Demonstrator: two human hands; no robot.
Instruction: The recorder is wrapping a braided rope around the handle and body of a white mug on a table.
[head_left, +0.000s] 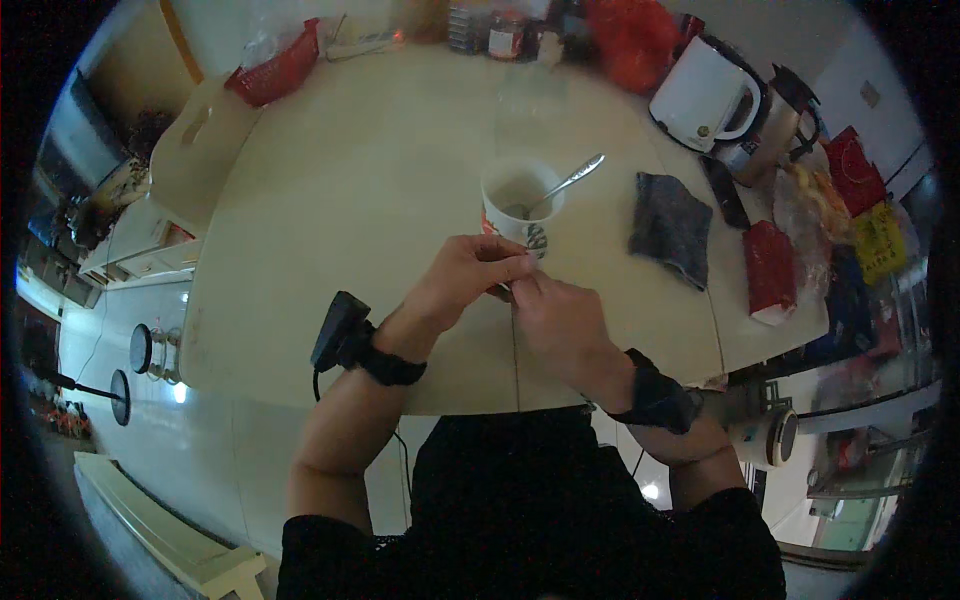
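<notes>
A white printed cup (521, 214) stands on the pale table (337, 202), with a metal spoon (574, 178) leaning in it, its handle pointing to the upper right. Just below the cup, nearest the person, my left hand (472, 274) and my right hand (562, 315) meet at the fingertips. Thumb and index finger of each are pinched together. A small dark reddish bit shows between and beneath the fingers, too hidden to name. A folded dark grey cloth (670, 225) lies to the right of the cup.
A white electric kettle (703, 94) and a metal jug (769, 131) stand at the back right, beside a red packet (769, 274) and plastic bags. A red plastic basket (277, 71) is at the back left; jars (506, 37) and a red bag (634, 37) line the far edge.
</notes>
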